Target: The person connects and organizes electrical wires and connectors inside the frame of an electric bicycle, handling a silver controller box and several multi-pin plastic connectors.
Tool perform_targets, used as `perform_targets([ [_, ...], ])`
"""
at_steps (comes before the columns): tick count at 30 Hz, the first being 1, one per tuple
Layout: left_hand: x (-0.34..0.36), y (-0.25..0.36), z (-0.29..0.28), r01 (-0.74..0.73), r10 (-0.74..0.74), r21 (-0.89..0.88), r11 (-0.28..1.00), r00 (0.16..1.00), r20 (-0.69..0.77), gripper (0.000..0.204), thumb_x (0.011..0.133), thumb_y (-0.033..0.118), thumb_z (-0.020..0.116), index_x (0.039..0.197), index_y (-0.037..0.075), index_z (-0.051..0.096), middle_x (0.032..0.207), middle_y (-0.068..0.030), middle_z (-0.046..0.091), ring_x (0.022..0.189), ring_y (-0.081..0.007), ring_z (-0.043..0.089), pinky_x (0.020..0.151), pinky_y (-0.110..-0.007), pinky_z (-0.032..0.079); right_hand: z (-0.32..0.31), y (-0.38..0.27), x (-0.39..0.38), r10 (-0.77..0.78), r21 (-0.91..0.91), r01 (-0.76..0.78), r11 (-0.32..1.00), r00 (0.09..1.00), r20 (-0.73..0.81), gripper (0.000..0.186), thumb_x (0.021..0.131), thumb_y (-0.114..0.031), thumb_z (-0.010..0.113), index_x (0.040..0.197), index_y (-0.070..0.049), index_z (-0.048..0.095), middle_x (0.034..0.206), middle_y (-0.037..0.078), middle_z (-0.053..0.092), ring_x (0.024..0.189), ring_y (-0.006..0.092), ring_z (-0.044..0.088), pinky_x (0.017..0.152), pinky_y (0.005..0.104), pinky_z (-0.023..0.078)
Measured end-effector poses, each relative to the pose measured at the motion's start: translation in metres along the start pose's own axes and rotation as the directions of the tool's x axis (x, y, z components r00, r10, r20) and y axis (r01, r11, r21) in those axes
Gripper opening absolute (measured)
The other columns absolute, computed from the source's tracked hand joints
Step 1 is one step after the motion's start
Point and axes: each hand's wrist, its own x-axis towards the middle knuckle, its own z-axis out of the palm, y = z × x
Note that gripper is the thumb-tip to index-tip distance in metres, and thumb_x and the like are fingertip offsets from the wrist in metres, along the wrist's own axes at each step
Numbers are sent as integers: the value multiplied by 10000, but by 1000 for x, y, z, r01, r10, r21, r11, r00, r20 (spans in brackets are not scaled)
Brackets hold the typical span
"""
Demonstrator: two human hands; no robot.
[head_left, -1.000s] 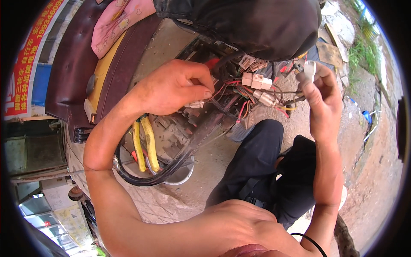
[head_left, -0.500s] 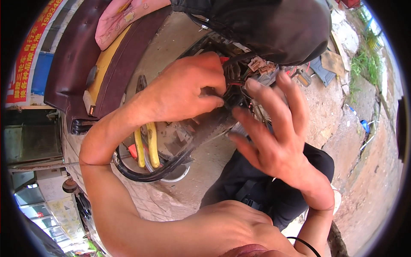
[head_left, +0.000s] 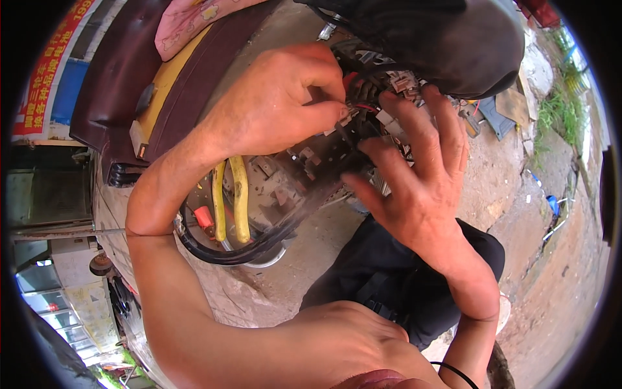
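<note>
Wiring [head_left: 368,107]: where's it at, & what r the hands doing?

Upper mid of view, by the lower edge of 1 blk cover [head_left: 447,39], btwn the 2 hands. L hand [head_left: 278,97]: thumb & index curled close at the wiring; can't tell if they're clamped on a wire. R hand [head_left: 421,191]: fingers spread, over the wiring; can't tell if the tips touch. Hands apart from each other.

Counts?

Wires too tangled to count. Pale connectors [head_left: 402,80]: 2 at least, some hidden by R fingers. Yellow handles [head_left: 240,201]: 2, side by side, upper ends behind L arm [head_left: 155,198]. Orange-red piece [head_left: 203,216]: 1, just L of them. Blk tube [head_left: 220,257]: 1, curving below both. White-rimmed bowl [head_left: 272,260]: 1, partly behind the tube. Maroon seat [head_left: 107,84]: 1, w/ 1 pink floral cloth [head_left: 194,26].

& surface, surroundings?

Outdoors. Concrete ground [head_left: 499,194], dusty, cracked. Grass [head_left: 562,117] far R, 1 small blue item [head_left: 552,205] nearer. Red banner [head_left: 55,65] upper L, blue panel [head_left: 70,92] beside it. Dk trousers [head_left: 363,259] on person's legs, below the wiring.
</note>
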Motion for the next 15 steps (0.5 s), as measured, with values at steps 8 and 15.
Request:
perform_targets([
  [8, 2, -7, 4, 183, -172, -243, 953, 983, 67, 82, 832, 4, 753, 876, -17, 687, 971, -72, 661, 882, -140, 636, 789, -293, 493, 11, -1, 4, -11, -17, 9, 1000, 996, -90, 341, 576, -202, 855, 876, -108, 721, 1387, 67, 611, 1379, 414, 472, 1119, 597, 386],
  [15, 0, -11, 8, 193, -194, -255, 947, 981, 24, 88, 848, 25, 746, 905, -13, 692, 1014, -51, 645, 881, -106, 626, 752, -286, 494, -5, 34, 6, -169, 36, 173, 984, 981, -96, 253, 657, -103, 811, 892, -51, 733, 1337, 103, 652, 1327, 443, 519, 1077, 566, 447],
])
